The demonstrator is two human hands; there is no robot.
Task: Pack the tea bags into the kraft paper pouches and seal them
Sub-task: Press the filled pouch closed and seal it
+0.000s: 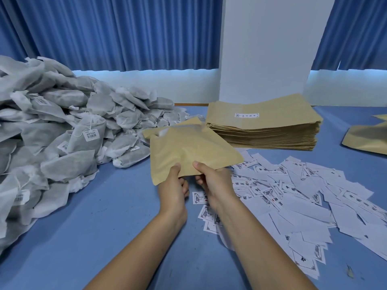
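Observation:
A kraft paper pouch (pixel 188 149) hangs above the blue table in the middle of the view, its far end open and pointing away from me. My left hand (pixel 173 185) pinches its near edge with the thumb on top. My right hand (pixel 213 181) grips the same edge just to the right, thumb on top and fingers underneath. A large heap of grey-white tea bags (pixel 62 132) with small barcode tags fills the left side. A thick stack of flat kraft pouches (pixel 263 126) lies behind the held pouch, to the right.
Several white printed labels (pixel 303 197) lie scattered over the table (pixel 104 227) at the right. More kraft pouches (pixel 366 139) lie at the far right edge. Blue curtains (pixel 104 32) and a white pillar (pixel 268 49) stand behind the table.

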